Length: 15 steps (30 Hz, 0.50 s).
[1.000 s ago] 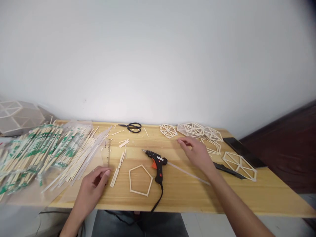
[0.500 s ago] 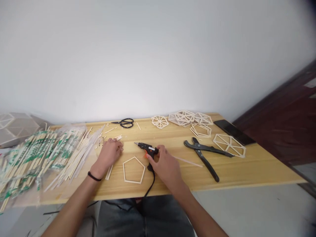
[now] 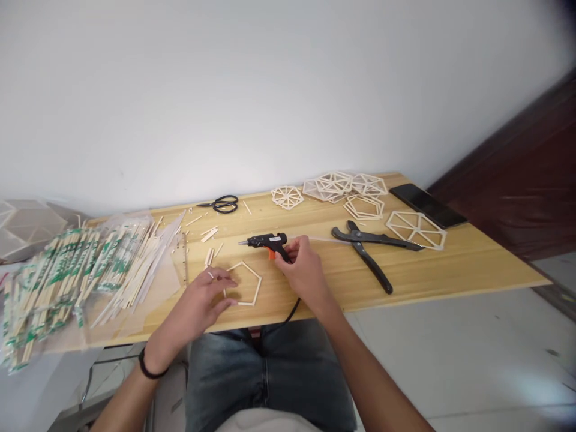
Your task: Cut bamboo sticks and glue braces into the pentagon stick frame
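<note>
The right hand (image 3: 302, 271) is reaching forward, fingers clamping the glue gun (image 3: 266, 242) with its nozzle aiming left. The left hand (image 3: 200, 305) is lying flat, fingers spread, fingertips touching the pentagon frame (image 3: 245, 282).

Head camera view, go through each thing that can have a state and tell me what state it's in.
Glue gun: lifted, gripped by the right hand, nozzle pointing left.
Pentagon frame: flat on the table, left hand touching it.
Scissors: closed.
Pliers: handles spread.
Phone: screen dark.
</note>
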{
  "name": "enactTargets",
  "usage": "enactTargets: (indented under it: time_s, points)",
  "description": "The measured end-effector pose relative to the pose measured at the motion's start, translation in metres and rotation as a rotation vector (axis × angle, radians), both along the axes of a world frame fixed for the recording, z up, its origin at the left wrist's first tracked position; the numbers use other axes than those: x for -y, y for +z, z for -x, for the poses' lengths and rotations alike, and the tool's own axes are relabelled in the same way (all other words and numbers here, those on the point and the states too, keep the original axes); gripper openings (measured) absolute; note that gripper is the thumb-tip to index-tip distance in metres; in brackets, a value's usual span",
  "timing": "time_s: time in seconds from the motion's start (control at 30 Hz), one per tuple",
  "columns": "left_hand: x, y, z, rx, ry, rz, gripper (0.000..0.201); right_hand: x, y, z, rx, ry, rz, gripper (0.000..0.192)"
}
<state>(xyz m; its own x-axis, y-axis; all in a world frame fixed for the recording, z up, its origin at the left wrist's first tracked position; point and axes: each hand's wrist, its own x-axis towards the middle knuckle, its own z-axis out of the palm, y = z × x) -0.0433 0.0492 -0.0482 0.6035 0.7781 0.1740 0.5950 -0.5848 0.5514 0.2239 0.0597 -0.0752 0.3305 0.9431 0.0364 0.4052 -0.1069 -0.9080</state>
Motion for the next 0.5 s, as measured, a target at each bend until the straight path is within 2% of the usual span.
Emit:
enactTargets:
  time_s: [0.13,0.23,0.3,0.4,0.5]
  points:
    - [0.016,-0.015,0.000,-0.036,-0.047,0.011,0.012,0.006,-0.003,-0.005,-0.459,0.033,-0.019,0.047]
    - [0.017,-0.018,-0.003,-0.066,-0.046,-0.007,0.018,0.011,0.006,-0.005,-0.687,0.063,-0.002,0.053]
    - [0.018,-0.016,-0.005,-0.061,-0.038,-0.016,0.018,0.016,0.015,-0.004,-0.825,0.134,0.061,0.054]
    - [0.021,-0.014,-0.004,0.059,0.034,-0.018,0.016,0.026,0.028,-0.002,-0.979,0.200,0.104,0.048]
    - [0.027,-0.015,-0.002,0.224,0.195,-0.067,0.012,0.038,0.036,-0.002,-0.965,0.153,-0.023,0.035]
